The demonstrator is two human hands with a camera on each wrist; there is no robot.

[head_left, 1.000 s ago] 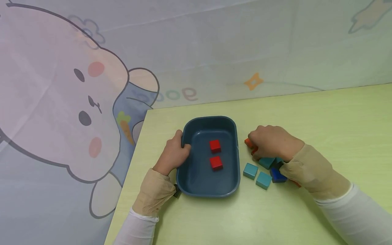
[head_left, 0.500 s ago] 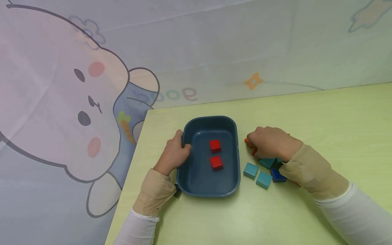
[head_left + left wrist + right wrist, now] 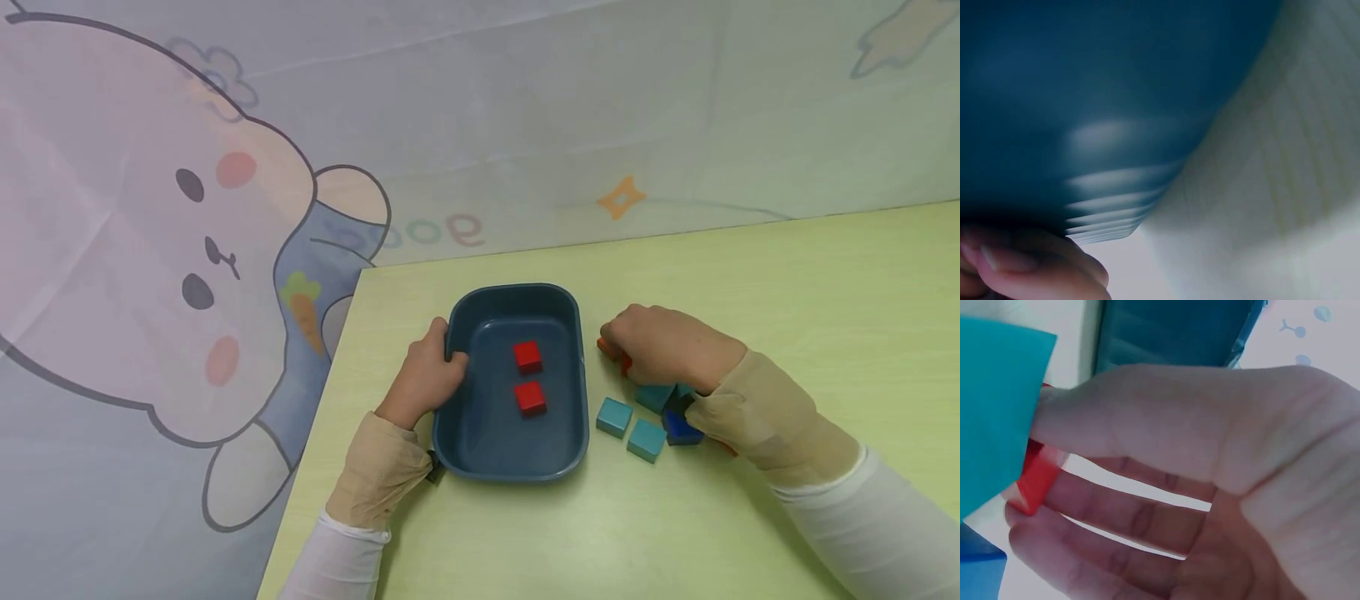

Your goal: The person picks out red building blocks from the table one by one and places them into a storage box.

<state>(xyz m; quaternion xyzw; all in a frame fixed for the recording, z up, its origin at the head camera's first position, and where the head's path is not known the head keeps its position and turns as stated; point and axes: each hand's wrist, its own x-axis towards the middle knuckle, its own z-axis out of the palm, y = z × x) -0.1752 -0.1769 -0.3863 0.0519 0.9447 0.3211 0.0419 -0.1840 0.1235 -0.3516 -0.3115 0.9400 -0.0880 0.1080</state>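
Observation:
My left hand [image 3: 426, 377] grips the left rim of a dark blue plastic box [image 3: 495, 446], its thumb over the edge. In the left wrist view, fingers [image 3: 1035, 269] lie beside the box's outer wall [image 3: 1116, 81]. Two red blocks [image 3: 527, 357] rest inside the box. Right of it, my right hand [image 3: 667, 342] reaches down among loose blocks, pinching a red block [image 3: 626, 364] between thumb and fingers. The same red block [image 3: 1040, 481] shows in the right wrist view, partly behind a teal block [image 3: 997, 419]. An orange-red block [image 3: 605, 345] peeks out by the fingertips, mostly covered.
Two teal blocks [image 3: 614, 417] stand between the box and the pile. More teal blocks [image 3: 654, 397] and a blue block [image 3: 682, 427] lie under the right wrist, partly hidden. A printed cloth [image 3: 525, 125] hangs behind the yellow-green table [image 3: 525, 542].
The right hand has shifted slightly, a little up and left, with the red block under its thumb. The left hand and the box have stayed where they were.

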